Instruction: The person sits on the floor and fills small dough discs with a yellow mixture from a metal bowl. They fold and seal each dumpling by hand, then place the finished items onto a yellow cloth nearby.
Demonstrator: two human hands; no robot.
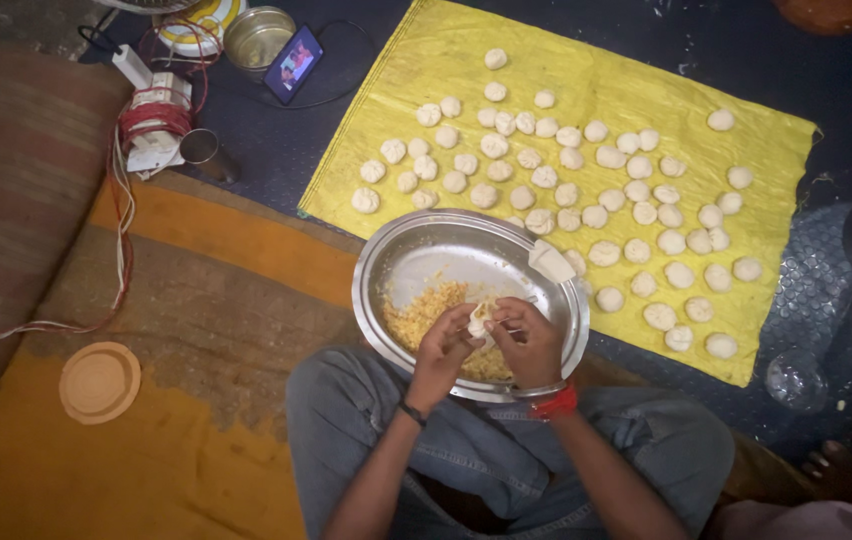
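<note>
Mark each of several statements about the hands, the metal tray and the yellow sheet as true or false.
1. Both hands, the left hand and the right hand, pinch one small dough piece over the steel tray. True.
2. The tray holds yellow crumbly filling. True.
3. The finished dough balls lie on a blue cloth. False: they lie on a yellow sheet.
4. The phone lies on the yellow sheet. False: it lies off it, beside a round metal tin.
5. A red bangle sits on the right wrist. True.
</note>
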